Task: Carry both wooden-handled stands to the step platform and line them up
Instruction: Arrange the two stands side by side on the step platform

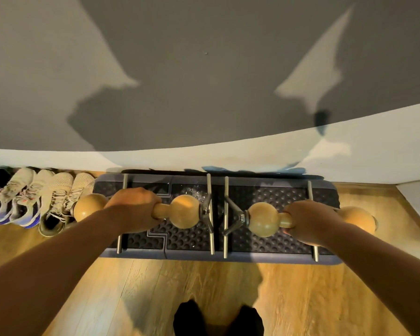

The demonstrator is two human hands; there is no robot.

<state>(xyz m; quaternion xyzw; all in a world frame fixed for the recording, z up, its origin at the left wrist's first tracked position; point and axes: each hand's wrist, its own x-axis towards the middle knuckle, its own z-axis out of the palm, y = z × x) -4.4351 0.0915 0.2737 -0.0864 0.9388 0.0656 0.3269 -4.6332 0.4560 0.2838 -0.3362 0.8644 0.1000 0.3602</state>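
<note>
Fingers (141, 197) of your left hand (131, 209) and right hand (310, 221) clench the stands' wooden handles (184, 210); level both, keep the metal feet (210, 209) parallel on the step platform (277, 253)

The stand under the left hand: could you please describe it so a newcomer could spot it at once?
Find the dark step platform against the wall. Two wooden-handled stands sit on it; this stand is the one nearer the shoes, in the left hand.
</note>
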